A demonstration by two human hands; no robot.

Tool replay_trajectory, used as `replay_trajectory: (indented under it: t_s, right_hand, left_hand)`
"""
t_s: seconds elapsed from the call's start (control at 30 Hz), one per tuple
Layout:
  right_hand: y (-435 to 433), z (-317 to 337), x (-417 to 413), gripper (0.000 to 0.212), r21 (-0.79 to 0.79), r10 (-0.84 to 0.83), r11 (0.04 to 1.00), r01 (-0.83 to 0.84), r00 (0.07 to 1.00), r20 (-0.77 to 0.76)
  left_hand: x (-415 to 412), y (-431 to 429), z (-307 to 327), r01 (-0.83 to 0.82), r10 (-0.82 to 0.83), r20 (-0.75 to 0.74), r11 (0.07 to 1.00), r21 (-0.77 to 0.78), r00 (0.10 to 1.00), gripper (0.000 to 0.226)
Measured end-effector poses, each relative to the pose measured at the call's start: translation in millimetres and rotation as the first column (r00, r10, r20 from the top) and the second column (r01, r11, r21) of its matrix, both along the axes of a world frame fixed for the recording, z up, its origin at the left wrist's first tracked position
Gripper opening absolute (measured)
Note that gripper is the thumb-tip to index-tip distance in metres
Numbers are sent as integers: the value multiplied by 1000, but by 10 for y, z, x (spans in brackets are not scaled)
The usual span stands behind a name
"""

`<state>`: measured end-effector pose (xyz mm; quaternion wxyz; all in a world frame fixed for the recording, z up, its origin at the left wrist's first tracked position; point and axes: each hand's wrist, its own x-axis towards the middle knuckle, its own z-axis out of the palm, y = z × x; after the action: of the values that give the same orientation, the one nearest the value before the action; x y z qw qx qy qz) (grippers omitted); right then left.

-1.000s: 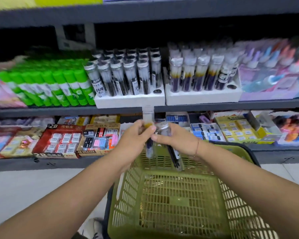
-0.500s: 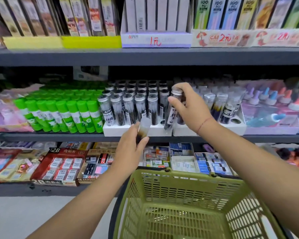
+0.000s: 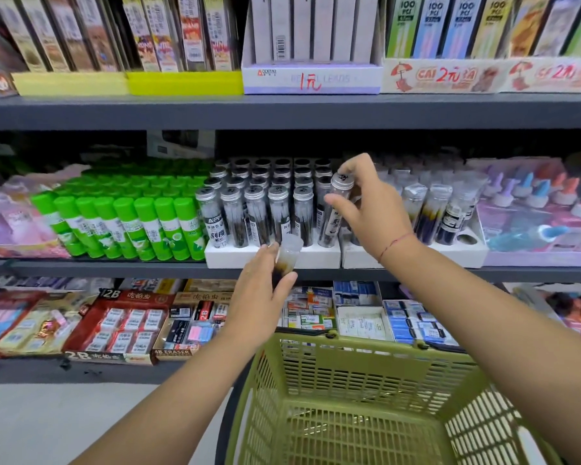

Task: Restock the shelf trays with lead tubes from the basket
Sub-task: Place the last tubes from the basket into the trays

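Stationery shelving [image 3: 282, 112] fills the upper and middle frame; work is carried out on the middle shelf [image 3: 114, 268]. Two white trays are set side by side at its front edge. The left tray [image 3: 316, 256] is stocked with silver-capped tubes, the right tray [image 3: 450, 256] with clear-capped tubes. Each tube is stood upright in its own hole, so that labels can be read from the front.

A silver-capped tube [image 3: 337, 203] is gripped by the right hand [image 3: 373, 209], thumb against the barrel and fingers at the cap end. It is held at the front right corner of the left tray, leaning slightly, with its foot at the tray surface. The lean is judged to serve for locating the hole; whether the foot is already seated cannot be determined.

A clear-capped tube [image 3: 287, 255] is gripped by the left hand [image 3: 259, 297], fingers and thumb curled round its lower half. It is held upright just in front of the left tray's front face, apparently in reserve while the other hand is occupied. Its cap matches the stock of the right tray, where one open hole [image 3: 466, 239] is visible at the front right corner; placement there is judged to be the following step.

The green basket [image 3: 349, 357] is positioned below both hands, at lower centre of the frame, so that reach is short.
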<state>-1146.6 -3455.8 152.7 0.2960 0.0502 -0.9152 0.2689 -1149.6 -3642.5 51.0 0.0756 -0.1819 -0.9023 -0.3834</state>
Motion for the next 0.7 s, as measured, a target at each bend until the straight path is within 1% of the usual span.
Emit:
replay_trajectory:
  t_s: [0.07, 0.13, 0.27, 0.4, 0.5, 0.6, 0.7]
  right_hand:
    - [0, 28, -12, 32, 11, 9, 1000, -9, 1000, 5]
    - [-24, 56, -19, 30, 67, 11, 998, -12, 1000, 18]
    - [-45, 100, -99, 27, 119, -1, 993, 3, 1000, -18]
    - [-42, -21, -193, 26, 295, -72, 954, 61, 997, 24]
    - [-45, -93, -182, 25, 272, -76, 959, 76, 997, -12]
    - [-34, -84, -195, 26, 265, -89, 961, 85, 996, 4]
    - [-16, -54, -108, 30, 244, -37, 969, 42, 999, -27]
  left_hand:
    - [10, 4, 3, -13, 13, 1, 1000, -3, 1000, 57]
    - [7, 7, -1, -11, 11, -8, 1000, 0, 1000, 58]
    - [8, 7, 1, -7, 7, 1, 1000, 5, 1000, 58]
    - [16, 5, 10, -5, 5, -4, 1000, 8, 1000, 58]
    - [26, 9, 28, -7, 7, 3, 1000, 5, 1000, 58]
    - [61, 26, 70, -16, 16, 14, 1000, 18, 1000, 59]
    - [116, 67, 125, -22, 22, -2, 997, 72, 1000, 54]
